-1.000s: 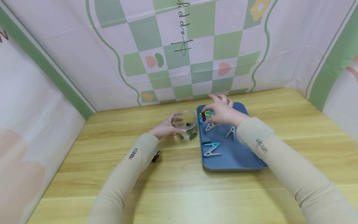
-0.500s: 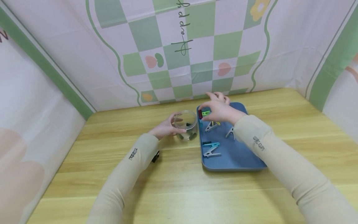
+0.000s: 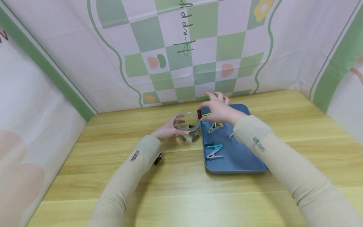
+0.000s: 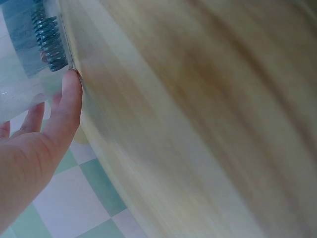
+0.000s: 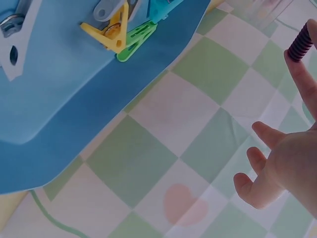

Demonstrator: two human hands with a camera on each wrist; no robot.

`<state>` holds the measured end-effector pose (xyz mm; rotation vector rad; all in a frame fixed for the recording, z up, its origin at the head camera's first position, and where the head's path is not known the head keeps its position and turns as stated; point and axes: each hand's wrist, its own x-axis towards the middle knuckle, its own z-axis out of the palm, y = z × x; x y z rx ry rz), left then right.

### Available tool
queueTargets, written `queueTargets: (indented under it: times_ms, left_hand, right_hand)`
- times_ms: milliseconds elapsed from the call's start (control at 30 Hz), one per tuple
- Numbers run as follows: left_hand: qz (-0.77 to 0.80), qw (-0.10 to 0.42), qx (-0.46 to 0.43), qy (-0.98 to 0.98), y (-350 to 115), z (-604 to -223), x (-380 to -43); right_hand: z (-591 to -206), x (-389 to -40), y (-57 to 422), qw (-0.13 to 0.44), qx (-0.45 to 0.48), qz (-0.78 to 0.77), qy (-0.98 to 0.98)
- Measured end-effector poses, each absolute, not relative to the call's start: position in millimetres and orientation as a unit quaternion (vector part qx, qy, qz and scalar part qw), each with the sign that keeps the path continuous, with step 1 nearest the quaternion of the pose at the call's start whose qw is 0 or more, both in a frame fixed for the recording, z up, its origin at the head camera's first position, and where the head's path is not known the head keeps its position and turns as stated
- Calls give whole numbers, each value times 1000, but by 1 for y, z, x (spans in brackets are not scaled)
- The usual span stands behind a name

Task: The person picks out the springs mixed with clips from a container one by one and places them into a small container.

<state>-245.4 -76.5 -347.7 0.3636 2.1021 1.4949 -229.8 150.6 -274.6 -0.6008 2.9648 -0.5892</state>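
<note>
My left hand (image 3: 167, 128) grips the side of a clear round jar (image 3: 185, 139) standing on the table. Inside it lies a dark coil spring (image 4: 49, 42), seen through the wall in the left wrist view, with further dark shapes low down. Thumb and index finger of my right hand (image 3: 217, 112) pinch a dark red coil spring (image 3: 199, 114) at its two ends. This spring is between the jar's rim and the tray's left edge, above the table. The other right fingers are raised away from it, as the right wrist view (image 5: 299, 44) shows.
A blue tray (image 3: 241, 157) stands right of the jar. It holds grey clothes pegs (image 3: 214, 154), a light blue peg (image 3: 216, 146), a yellow peg (image 5: 111, 34), a green peg (image 5: 137, 39) and a black spring (image 3: 210, 144). A patterned cloth (image 3: 204, 75) hangs behind.
My right hand has moved left with the dark red spring, from over the tray to its left edge beside the jar. The left hand and jar have stayed in place.
</note>
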Motion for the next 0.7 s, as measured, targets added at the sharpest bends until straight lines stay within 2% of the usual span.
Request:
queueTargets:
  times_ms: [700]
  left_hand:
    - [550,269,128,780,-77,-348,-246]
  right_hand:
    - [-271,-233,133,29,-191,-193,962]
